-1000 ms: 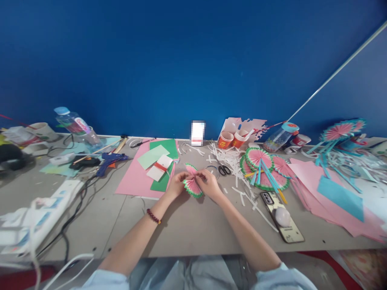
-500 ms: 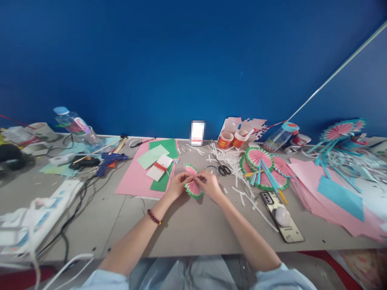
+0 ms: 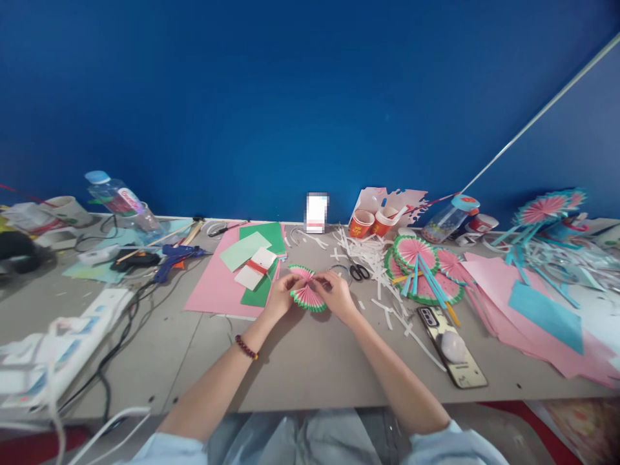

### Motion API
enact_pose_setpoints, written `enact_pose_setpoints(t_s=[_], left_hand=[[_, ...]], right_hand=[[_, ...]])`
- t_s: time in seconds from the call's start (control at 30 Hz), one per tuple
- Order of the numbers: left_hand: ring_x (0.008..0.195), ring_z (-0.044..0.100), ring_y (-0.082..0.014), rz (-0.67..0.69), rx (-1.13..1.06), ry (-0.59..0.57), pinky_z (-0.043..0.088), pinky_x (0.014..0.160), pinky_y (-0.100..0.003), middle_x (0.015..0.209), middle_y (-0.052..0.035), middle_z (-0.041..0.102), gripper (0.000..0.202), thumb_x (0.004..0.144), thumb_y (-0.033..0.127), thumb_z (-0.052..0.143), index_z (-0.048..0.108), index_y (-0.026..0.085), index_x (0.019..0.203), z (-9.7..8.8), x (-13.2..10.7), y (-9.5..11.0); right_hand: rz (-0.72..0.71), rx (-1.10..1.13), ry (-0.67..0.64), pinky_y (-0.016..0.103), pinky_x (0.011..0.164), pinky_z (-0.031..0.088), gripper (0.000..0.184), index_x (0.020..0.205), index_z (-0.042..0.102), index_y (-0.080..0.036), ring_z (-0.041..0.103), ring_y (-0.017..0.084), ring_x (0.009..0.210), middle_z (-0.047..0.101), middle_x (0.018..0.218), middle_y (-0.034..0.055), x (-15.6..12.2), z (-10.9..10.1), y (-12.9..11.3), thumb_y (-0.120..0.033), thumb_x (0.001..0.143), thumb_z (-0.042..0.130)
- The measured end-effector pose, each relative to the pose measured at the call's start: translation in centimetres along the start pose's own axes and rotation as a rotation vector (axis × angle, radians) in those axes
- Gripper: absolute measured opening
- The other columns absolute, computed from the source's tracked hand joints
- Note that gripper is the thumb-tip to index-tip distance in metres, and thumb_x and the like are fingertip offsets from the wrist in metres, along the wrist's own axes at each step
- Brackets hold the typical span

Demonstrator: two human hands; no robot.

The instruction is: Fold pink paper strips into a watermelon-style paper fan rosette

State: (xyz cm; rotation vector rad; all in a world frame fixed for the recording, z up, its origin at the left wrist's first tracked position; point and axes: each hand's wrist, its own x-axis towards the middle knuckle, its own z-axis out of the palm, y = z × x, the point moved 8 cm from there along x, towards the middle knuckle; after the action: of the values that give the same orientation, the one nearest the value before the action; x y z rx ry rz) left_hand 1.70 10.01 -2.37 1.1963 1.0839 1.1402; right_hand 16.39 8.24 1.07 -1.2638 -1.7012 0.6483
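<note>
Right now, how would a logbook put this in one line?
left hand: holding pleated fan | right hand: also holding it | scissors: near right hand | phone: camera side up

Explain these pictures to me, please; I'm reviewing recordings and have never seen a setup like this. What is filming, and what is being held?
There is no machine here, just a person working bare-handed. Every picture comes from one camera worn on that person's head, looking forward and down at a grey table. The left hand and right hand both pinch a pleated paper fan, pink with a green edge, near its middle. To the left lie pink paper, a blue glue gun and a white power strip. To the right are black-handled scissors, more pleated fans and a smartphone with its back up.
</note>
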Motion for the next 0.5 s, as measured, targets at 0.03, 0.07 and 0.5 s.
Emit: enact_pose_setpoints(t_s=[0.03, 0.07, 0.5], left_hand=[[0.065, 0.060, -0.0174, -0.014, -0.009, -0.003, 0.047, 0.063, -0.029, 0.067, -0.0019, 0.064, 0.031, 0.063, 0.046, 0.072, 0.064, 0.016, 0.069, 0.05, 0.03, -0.07], [0.065, 0.060, -0.0173, -0.024, -0.012, -0.012, 0.047, 0.064, -0.029, 0.067, -0.0019, 0.064, 0.031, 0.063, 0.046, 0.072, 0.064, 0.016, 0.068, 0.17, 0.01, -0.08], [0.065, 0.061, -0.0165, 0.052, 0.009, -0.009, 0.047, 0.063, -0.028, 0.069, -0.0021, 0.066, 0.023, 0.067, 0.038, 0.071, 0.066, 0.016, 0.070, 0.83, -0.61, 0.91]], right_hand=[[0.004, 0.021, 0.001, 0.029, 0.067, 0.050, 0.016, 0.083, 0.068, -0.020, 0.061, 0.017, 0.073, 0.066, 0.082, 0.0067, 0.00, 0.02, 0.00, -0.029, 0.083, 0.055], [0.005, 0.041, -0.002, 0.029, 0.067, 0.051, 0.016, 0.083, 0.068, -0.020, 0.062, 0.018, 0.074, 0.067, 0.083, 0.0067, -0.01, 0.06, -0.04, -0.029, 0.082, 0.055], [0.077, 0.135, 0.015, 0.029, 0.063, 0.050, 0.012, 0.071, 0.068, -0.019, 0.061, 0.016, 0.063, 0.067, 0.072, 0.0045, -0.34, 0.38, 0.20, -0.026, 0.075, 0.059]])
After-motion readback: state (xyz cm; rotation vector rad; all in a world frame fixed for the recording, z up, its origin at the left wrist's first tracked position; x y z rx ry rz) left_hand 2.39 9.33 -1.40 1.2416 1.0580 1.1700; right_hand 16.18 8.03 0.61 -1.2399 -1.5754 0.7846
